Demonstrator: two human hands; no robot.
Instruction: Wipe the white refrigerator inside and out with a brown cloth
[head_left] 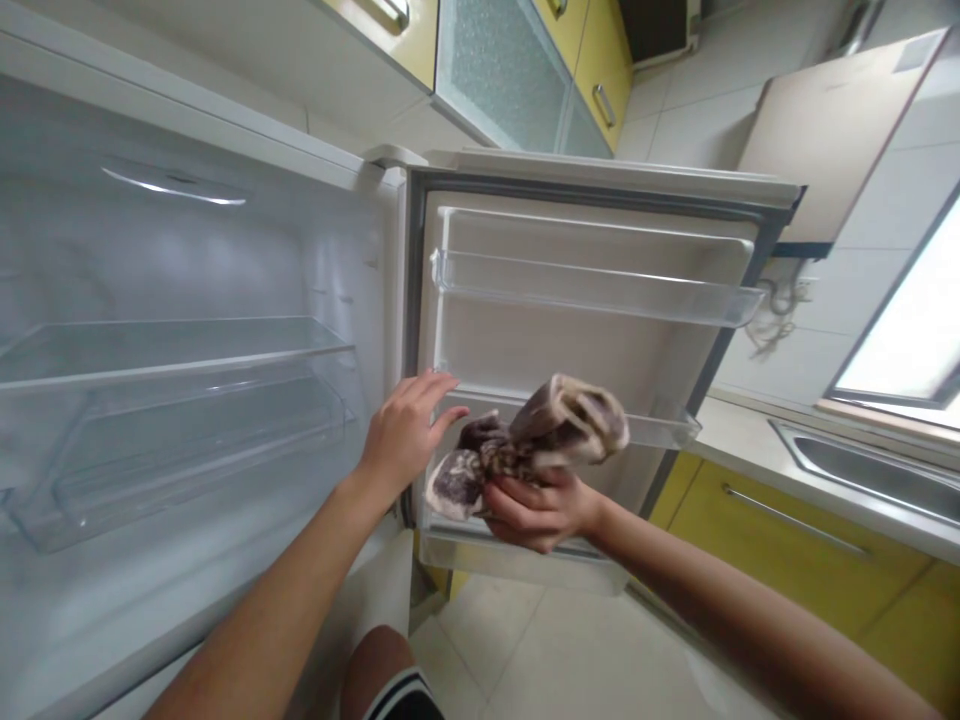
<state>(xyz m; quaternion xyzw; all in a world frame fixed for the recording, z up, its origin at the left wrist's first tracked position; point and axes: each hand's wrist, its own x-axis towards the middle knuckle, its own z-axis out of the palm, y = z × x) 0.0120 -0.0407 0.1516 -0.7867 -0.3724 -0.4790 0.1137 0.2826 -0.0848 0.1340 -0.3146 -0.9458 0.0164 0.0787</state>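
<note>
Cloth [574, 420]: crumpled, brown and cream, held before the open refrigerator door [555, 350].
Right hand [536, 510]: grip clamped on the cloth's bunched middle.
Left hand [405, 425]: grip apart, near the middle door bin [660, 431]; contact cannot be told.
Upper door bin [592, 288]: clear, on the door.
Refrigerator interior [202, 255]: glass shelf [172, 350] above clear drawer [210, 460].
Sink [885, 475]: set in counter [739, 425].

Up top, yellow cabinets [616, 65] flank a frosted glass panel [499, 75]. Over to the right, a pale boxy unit [840, 140] hangs on the tiled wall [825, 340], cords [766, 340] dangling below! Bright window [911, 320] beside them, and there's the metal sink [885, 472], set into the pale worktop [739, 425], above a yellow front [750, 545] with a long bar handle [795, 520]. Tiled floor [577, 650] below.
</note>
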